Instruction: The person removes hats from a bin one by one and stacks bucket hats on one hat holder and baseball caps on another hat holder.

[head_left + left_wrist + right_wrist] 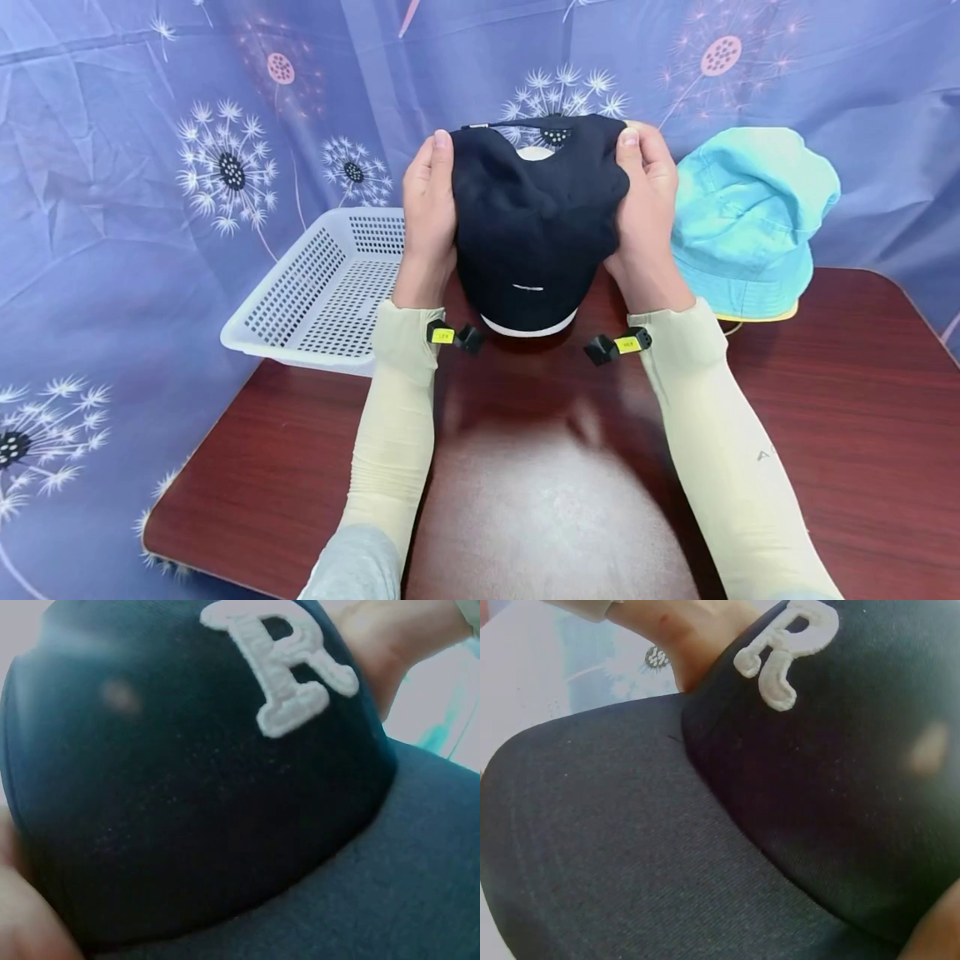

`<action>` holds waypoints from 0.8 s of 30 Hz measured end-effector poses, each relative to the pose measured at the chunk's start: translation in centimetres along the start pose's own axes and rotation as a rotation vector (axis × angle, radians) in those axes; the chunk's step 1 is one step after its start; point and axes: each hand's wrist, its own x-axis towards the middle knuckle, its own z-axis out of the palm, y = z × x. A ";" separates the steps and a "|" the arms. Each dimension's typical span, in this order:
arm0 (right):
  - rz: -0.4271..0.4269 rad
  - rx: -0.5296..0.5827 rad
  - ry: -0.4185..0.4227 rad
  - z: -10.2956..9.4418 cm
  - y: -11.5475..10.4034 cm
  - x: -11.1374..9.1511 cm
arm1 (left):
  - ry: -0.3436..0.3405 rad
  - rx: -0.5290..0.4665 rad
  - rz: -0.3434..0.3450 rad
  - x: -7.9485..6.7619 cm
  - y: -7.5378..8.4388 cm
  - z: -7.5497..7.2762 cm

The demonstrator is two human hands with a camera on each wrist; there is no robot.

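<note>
A black baseball cap (536, 217) is held up in front, the back strap at the top and the opening below it facing me. My left hand (431, 208) grips its left side, thumb on the near face of the fabric. On the opposite side my right hand (651, 200) holds the edge the same way, thumb on top. Both wrist views show a raised white letter R (289, 671) on the crown and the dark brim (622, 825). A white rounded thing (528, 327) peeks out under the cap, mostly hidden by it.
A light blue bucket hat (750, 217) with yellow trim stands right of my right hand. To the left, a white perforated plastic basket (258, 337) sits on the dark red wooden table (285, 467). A blue curtain (112, 208) with dandelion print hangs behind.
</note>
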 end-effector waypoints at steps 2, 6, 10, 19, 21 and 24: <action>0.010 -0.017 -0.006 0.1 0.1 0.6 | 0.014 0.016 -0.023 0.5 -0.5 -0.1; 0.044 -0.048 -0.004 0.4 0.4 1.7 | 0.041 0.025 -0.065 1.6 -1.4 -0.1; 0.088 -0.088 0.029 0.6 0.7 2.5 | 0.070 0.023 -0.116 2.4 -2.1 -0.2; 0.196 -0.226 0.127 0.4 1.8 3.4 | 0.111 0.035 -0.233 3.2 -3.4 -0.7; 0.200 -0.247 0.129 0.2 2.1 3.6 | 0.114 0.038 -0.259 3.3 -3.7 -0.8; 0.215 -0.265 0.123 -0.1 2.4 3.9 | 0.111 0.057 -0.291 3.5 -4.2 -1.0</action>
